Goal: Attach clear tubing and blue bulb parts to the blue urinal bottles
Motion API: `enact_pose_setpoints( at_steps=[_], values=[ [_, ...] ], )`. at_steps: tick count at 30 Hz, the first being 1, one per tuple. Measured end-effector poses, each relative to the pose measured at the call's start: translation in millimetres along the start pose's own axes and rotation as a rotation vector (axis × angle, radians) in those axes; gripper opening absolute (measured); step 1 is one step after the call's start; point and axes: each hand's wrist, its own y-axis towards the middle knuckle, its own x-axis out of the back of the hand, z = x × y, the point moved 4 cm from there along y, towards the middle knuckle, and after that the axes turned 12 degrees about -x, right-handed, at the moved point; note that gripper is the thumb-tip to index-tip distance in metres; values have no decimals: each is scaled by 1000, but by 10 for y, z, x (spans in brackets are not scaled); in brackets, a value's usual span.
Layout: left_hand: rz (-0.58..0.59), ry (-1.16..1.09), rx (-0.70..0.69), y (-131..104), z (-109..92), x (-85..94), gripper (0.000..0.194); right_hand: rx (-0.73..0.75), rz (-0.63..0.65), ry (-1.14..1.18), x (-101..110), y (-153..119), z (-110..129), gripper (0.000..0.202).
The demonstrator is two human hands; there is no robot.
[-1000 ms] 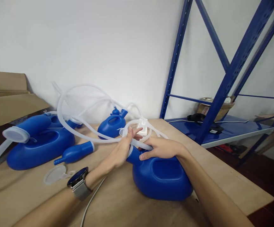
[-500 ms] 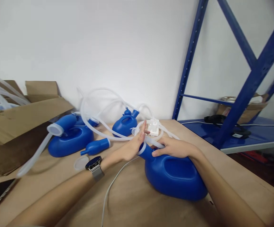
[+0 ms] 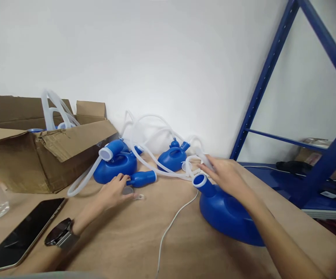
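Note:
My right hand grips the end stretch of a translucent tube above a large blue urinal bottle. This bottle stands on the table, its open white-rimmed mouth tilted up to the left. Farther left, my left hand reaches down with thumb and fingers apart over a clear round lid, which is partly hidden under it. Just beyond lies a small blue bottle-shaped adapter with a narrow spout. My left wrist wears a watch.
Two more blue urinal bottles with looping tubes stand near the wall. An open cardboard box with tubes sits left. A phone lies in front of it. A white cable crosses the table; blue shelving rises right.
My left hand has left the big bottle's mouth and moved left to the clear lid. My right hand has lifted off the bottle's neck with the tube. The view has turned left.

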Motion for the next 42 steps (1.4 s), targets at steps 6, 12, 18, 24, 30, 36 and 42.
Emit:
enact_pose_setpoints(
  at_steps=[6,12,18,24,30,36,42],
  values=[
    [-124,-187,-1,87,108,-224,60,251,-91,-329,-556,-24,703,51],
    [-281,-457,3,107,220,-160,51,425,-316,-228,-767,-303,934,43],
    [-462,-683,110,48,166,15,55,354,191,287,-1306,-707,1175,42],
    [-665,-889,204,3,274,19,56,334,338,296,-1671,-661,1492,58],
    [-779,-1000,370,-29,424,44,57,321,325,490,-1601,-464,1612,18],
    [-802,-1017,394,-42,449,78,59,-243,205,1142,-1400,-377,1139,36],
    [-679,-1152,312,-47,98,-90,60,-625,378,1484,-1668,-466,1003,38]
  ],
)
